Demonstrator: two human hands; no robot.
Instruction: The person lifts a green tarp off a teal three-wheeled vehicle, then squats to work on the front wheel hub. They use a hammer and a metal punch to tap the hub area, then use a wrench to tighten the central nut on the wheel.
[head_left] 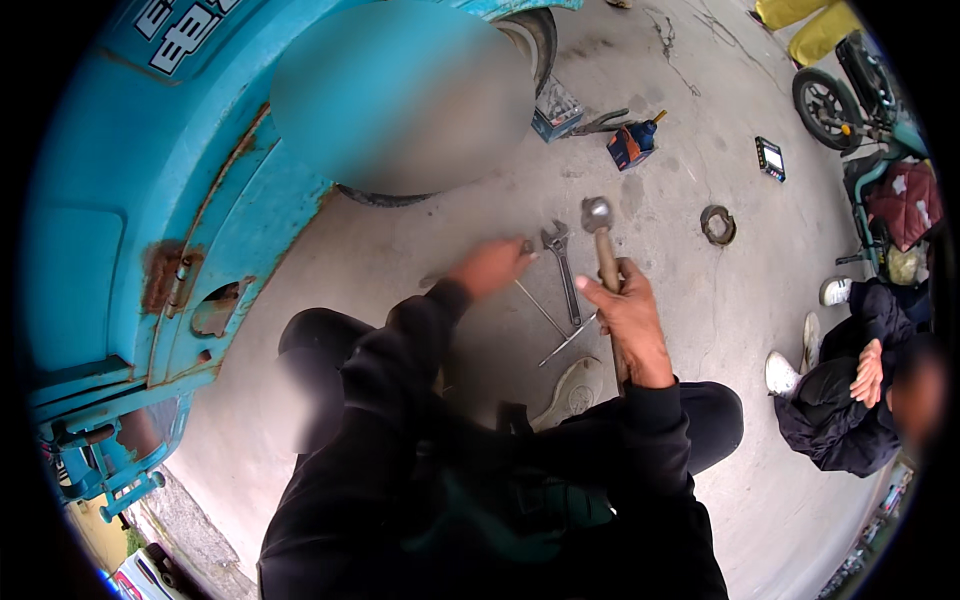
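Observation:
My right hand (637, 325) is closed around the wooden handle of a hammer (606, 258), whose rounded metal head points away from me. My left hand (490, 266), somewhat smeared by motion, has its fingers drawn together on a small dark piece (527, 246) too small to name. Between the hands an adjustable wrench (564, 270) lies on the concrete, jaws at its far end. Beside it is a thin T-handle wrench (545, 312), its shaft running up toward my left hand.
A rusty turquoise vehicle (225, 200) fills the left; a blurred patch covers part of it. Farther off are a small box (556, 108), pliers (603, 122), a box with a blue bottle (630, 143), a curved brake shoe (718, 226) and a small device (770, 159). At right a person (850, 390) crouches near a bike.

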